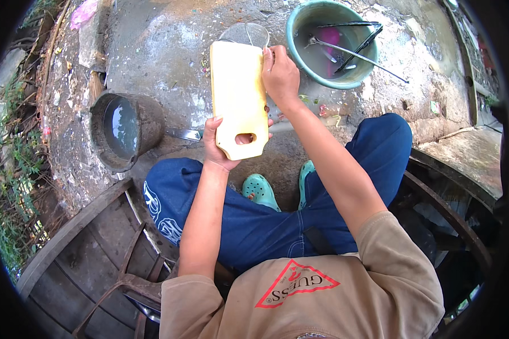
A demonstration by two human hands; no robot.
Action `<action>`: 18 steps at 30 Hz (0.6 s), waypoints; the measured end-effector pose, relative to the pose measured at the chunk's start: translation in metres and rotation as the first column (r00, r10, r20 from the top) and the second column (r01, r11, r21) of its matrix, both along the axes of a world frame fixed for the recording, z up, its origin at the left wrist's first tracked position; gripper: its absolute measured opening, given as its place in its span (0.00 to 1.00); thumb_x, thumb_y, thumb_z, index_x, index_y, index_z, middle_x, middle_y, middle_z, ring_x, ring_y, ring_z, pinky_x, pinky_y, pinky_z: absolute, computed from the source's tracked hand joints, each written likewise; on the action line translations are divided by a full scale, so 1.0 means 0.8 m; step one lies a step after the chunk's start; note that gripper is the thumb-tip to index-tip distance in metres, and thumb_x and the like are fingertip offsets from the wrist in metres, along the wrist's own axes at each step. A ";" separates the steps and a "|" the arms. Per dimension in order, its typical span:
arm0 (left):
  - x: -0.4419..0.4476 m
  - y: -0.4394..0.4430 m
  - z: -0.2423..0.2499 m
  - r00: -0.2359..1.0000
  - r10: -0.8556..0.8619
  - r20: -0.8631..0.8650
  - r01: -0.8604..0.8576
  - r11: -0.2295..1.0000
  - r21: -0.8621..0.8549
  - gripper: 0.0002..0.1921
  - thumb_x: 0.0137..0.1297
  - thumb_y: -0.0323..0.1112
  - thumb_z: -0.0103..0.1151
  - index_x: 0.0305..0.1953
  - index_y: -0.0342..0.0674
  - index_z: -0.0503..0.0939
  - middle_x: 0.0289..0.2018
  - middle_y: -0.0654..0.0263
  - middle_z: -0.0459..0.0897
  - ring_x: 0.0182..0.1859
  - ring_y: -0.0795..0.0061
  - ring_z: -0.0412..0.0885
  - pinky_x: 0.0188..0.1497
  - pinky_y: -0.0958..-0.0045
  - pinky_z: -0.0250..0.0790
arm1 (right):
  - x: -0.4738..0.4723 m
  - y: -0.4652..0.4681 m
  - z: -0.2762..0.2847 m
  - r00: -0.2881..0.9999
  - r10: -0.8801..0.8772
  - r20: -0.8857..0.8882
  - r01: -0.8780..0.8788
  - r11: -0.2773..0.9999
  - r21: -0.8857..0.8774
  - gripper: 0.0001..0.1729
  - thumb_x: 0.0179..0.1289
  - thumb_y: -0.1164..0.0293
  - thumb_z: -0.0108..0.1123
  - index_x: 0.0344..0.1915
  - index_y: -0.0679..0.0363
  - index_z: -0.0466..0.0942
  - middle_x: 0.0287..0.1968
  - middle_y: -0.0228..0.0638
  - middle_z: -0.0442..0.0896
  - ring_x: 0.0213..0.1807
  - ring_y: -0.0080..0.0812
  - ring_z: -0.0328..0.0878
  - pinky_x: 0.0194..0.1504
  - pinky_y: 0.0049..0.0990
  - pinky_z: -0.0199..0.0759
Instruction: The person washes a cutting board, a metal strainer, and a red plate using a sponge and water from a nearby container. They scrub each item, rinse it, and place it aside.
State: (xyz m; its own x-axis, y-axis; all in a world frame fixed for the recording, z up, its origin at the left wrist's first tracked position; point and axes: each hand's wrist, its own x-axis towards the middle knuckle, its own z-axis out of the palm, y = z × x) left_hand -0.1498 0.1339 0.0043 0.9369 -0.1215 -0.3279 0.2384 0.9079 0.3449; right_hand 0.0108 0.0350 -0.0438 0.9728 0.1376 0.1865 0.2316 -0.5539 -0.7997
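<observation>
A pale yellow cutting board (237, 93) is held up above the ground, its oval handle hole towards me. My left hand (218, 140) grips the handle end, thumb on the near face and fingers behind. At the upper right edge, my right hand (282, 76) has its fingers curled and its thumb against the board; whether a small item is inside that hand is hidden. Behind the board's far end lies a round mesh strainer (254, 34), partly covered. A knife (184, 134) rests on the ground left of my left hand, its far end hidden behind the board and hand.
At the right, a green basin (290, 40) holds cloudy water, a pink item (331, 36) and long-handled utensils (364, 59) leaning over its rim. A dark bucket (150, 123) of water stands left. Clog-clad feet (258, 190) are below. A pink plastic bag (84, 13) lies far left.
</observation>
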 end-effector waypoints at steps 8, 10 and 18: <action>-0.006 0.002 -0.013 0.975 0.148 -0.163 -0.175 0.971 -0.164 0.38 0.62 0.56 0.53 0.67 0.36 0.65 0.57 0.49 0.77 0.58 0.43 0.78 0.58 0.42 0.74 | -0.060 -0.003 0.052 0.829 0.344 0.440 -0.353 0.933 -0.064 0.12 0.71 0.64 0.58 0.30 0.56 0.72 0.24 0.38 0.78 0.26 0.43 0.80 0.26 0.39 0.71; -0.012 -0.006 -0.013 0.994 -0.009 -0.107 -0.001 0.995 -0.096 0.38 0.62 0.56 0.52 0.67 0.36 0.65 0.57 0.46 0.77 0.55 0.42 0.80 0.56 0.43 0.76 | -0.039 0.004 0.048 0.945 0.200 0.259 -0.173 0.977 -0.124 0.12 0.72 0.64 0.57 0.31 0.57 0.72 0.24 0.41 0.79 0.26 0.46 0.80 0.26 0.41 0.71; -0.013 -0.001 -0.006 0.985 0.037 -0.167 -0.037 0.999 0.002 0.40 0.62 0.58 0.51 0.69 0.36 0.62 0.56 0.45 0.75 0.54 0.43 0.80 0.52 0.46 0.79 | -0.054 0.005 0.047 0.908 0.326 0.264 -0.313 0.945 -0.091 0.15 0.70 0.60 0.57 0.27 0.56 0.72 0.18 0.39 0.79 0.20 0.43 0.80 0.23 0.41 0.72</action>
